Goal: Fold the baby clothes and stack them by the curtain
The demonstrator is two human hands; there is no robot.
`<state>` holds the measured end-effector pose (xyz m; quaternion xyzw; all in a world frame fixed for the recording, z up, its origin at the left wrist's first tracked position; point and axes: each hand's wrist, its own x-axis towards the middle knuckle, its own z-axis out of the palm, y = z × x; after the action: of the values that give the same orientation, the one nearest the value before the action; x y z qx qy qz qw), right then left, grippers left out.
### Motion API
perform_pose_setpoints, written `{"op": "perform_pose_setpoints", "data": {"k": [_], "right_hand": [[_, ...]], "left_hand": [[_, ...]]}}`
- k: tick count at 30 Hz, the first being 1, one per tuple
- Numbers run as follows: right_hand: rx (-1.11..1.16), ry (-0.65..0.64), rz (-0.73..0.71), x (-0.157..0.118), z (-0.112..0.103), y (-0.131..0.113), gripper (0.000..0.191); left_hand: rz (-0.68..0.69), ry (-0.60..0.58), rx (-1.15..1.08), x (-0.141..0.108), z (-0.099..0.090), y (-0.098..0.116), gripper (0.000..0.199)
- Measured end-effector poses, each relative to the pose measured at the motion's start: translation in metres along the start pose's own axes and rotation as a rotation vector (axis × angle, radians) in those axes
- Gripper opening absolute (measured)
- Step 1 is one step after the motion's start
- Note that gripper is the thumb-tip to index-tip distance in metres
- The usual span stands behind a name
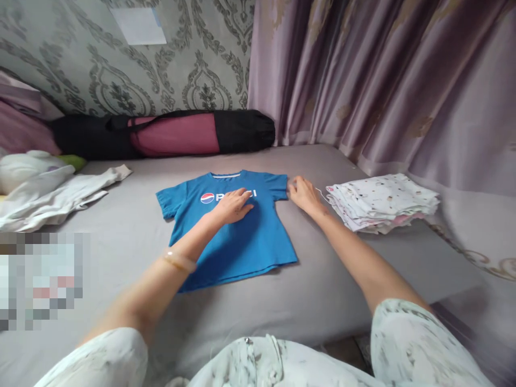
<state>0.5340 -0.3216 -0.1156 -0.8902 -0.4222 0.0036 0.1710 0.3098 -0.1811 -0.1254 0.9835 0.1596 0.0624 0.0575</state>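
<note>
A blue short-sleeved T-shirt [242, 236] lies spread out, front side up, with its neck away from me. White lettering and a round red, white and blue logo run across its chest. My left hand [236, 205] is over the lettering, fingers stretched out, covering the middle letters; whether it presses on the cloth is hard to tell. Beside the sleeve on the right, my right hand [304, 194] has bent fingers at the hem. Its fingertips are blurred, so a grip on the sleeve cannot be made out.
A stack of folded printed clothes [379, 201] sits at the right on the grey bed sheet [322, 301]. Pale clothing [80, 193] and a plush toy [32, 169] lie at the left. Along the patterned wall rests a long black and maroon bag [173, 134]. Purple curtains [363, 70] hang behind.
</note>
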Motion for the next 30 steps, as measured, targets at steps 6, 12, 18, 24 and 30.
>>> {"op": "perform_pose_setpoints", "data": {"k": [6, 12, 18, 24, 30], "right_hand": [[0.21, -0.329, -0.201, -0.081, -0.022, 0.009, 0.027], [0.362, -0.448, -0.388, -0.137, -0.036, 0.016, 0.029], [0.265, -0.441, -0.511, -0.154, -0.033, 0.016, 0.042], [0.159, -0.307, -0.516, -0.157, -0.021, 0.013, 0.031], [0.101, -0.179, -0.446, -0.163, -0.016, 0.007, 0.03]], "left_hand": [[-0.024, 0.008, -0.246, -0.113, -0.029, 0.006, 0.046], [-0.583, 0.185, -0.355, -0.221, -0.041, 0.005, 0.066], [-0.862, 0.211, -0.539, -0.268, -0.029, 0.012, 0.084], [-0.899, 0.31, -0.748, -0.274, -0.022, 0.02, 0.067], [-0.821, 0.267, -0.929, -0.272, -0.033, 0.032, 0.057]]}}
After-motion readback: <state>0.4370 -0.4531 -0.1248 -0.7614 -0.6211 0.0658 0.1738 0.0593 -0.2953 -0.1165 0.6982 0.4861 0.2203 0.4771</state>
